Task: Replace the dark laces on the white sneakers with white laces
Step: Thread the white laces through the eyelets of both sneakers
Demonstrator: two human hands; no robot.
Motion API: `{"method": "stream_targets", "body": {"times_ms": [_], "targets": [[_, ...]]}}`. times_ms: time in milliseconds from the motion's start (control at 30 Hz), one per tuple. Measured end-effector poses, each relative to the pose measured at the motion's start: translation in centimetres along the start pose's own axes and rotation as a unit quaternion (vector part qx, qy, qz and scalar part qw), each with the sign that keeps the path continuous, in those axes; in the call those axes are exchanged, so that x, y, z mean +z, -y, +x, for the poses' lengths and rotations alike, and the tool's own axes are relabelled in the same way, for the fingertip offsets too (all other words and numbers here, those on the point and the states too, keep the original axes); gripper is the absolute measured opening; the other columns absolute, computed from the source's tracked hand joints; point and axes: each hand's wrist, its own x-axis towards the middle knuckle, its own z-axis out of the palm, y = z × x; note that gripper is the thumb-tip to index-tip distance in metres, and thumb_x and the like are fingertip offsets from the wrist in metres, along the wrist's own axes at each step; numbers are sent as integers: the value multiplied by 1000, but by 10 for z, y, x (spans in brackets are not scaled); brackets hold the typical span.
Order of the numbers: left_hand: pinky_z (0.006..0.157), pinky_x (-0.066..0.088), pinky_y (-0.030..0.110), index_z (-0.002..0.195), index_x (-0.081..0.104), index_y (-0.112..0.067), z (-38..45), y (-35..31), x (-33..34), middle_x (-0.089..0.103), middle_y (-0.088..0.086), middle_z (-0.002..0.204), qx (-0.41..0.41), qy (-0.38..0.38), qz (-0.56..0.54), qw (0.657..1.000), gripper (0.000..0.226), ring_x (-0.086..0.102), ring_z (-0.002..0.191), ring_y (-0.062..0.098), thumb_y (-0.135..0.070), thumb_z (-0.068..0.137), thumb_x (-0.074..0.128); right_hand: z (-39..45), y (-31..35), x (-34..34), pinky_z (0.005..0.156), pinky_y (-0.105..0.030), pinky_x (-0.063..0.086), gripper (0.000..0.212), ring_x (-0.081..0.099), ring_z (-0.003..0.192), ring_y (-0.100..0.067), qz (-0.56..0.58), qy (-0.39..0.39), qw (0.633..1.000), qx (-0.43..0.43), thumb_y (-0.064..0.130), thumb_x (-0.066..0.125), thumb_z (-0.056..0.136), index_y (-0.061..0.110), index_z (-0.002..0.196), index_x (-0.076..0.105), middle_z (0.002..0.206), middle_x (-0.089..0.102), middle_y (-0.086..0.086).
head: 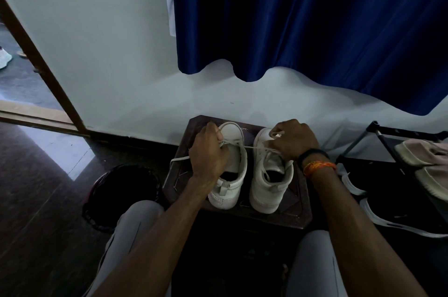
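Two knees in grey trousers (135, 236) are seen at the bottom edge, cut off by the frame. Both forearms are extended forward over a small dark worktop (274, 216), whose front part is lost in shadow. Two white sneakers (266, 180) are stood side by side on the worktop, heels toward the viewer.

The left hand (209, 153) is curled around a white lace (249, 147) above the left sneaker; its fingertips are hidden behind the knuckles. A loose end of lace is trailed to the left of that hand across the worktop. The right hand (294, 140) is closed on the same lace over the tongue of the right sneaker, and the lace is stretched taut between the two hands. The eyelets are covered by the hands, so the lacing state cannot be determined. A black band (312, 155) and an orange thread (320, 167) are worn on the right wrist.

A dark round bin (121, 192) is placed on the floor left of the worktop; its contents cannot be made out. A dark rack (388, 139) with pale shoes is cut off at the right edge. A white wall (109, 54) and a blue curtain (315, 18) are seen behind.
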Motion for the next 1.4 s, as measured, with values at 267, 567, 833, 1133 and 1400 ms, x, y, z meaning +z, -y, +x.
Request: {"method": "stream_targets", "body": {"times_ms": [267, 567, 833, 1133, 1400], "targets": [[62, 33, 30, 81, 49, -19, 1, 0, 0, 57, -7, 79, -7, 2, -4, 1000, 27, 53, 76, 15, -2, 70, 67, -10, 25, -10, 77, -26, 50, 34, 63, 90, -12, -59, 118, 986, -104, 65, 77, 71, 35, 87, 80, 93, 74, 9], [64, 46, 36, 81, 49, -20, 1, 3, 0, 56, -9, 82, 9, 2, -3, 1000, 28, 57, 78, 18, -5, 70, 69, -1, 31, 7, 79, -29, 50, 24, 64, 88, -14, -81, 140, 984, -76, 59, 65, 60, 37, 58, 72, 90, 74, 8], [65, 48, 38, 83, 46, -24, 1, 3, 0, 57, -8, 86, 11, 2, 12, 1000, 30, 60, 83, 21, -5, 69, 66, 13, 18, 7, 82, -43, 56, 35, 66, 91, -29, -58, 114, 992, -13, 46, 67, 72, 16, 89, 76, 95, 69, -7], [68, 49, 40, 81, 48, -23, 0, 1, -1, 57, -8, 85, -2, 10, 5, 1000, 26, 59, 81, 22, -9, 68, 65, -3, 18, -9, 63, -24, 42, 35, 59, 69, -16, 14, 93, 995, -39, 33, 70, 87, 10, 60, 70, 68, 65, 1], [67, 51, 44, 82, 52, -20, 1, 3, -3, 57, -6, 85, 31, 19, -25, 999, 25, 57, 82, 21, -5, 66, 64, -6, 3, -36, 66, -29, 49, 29, 63, 69, -20, 113, -33, 993, -23, 41, 81, 80, 15, 71, 72, 74, 68, 6]]}}
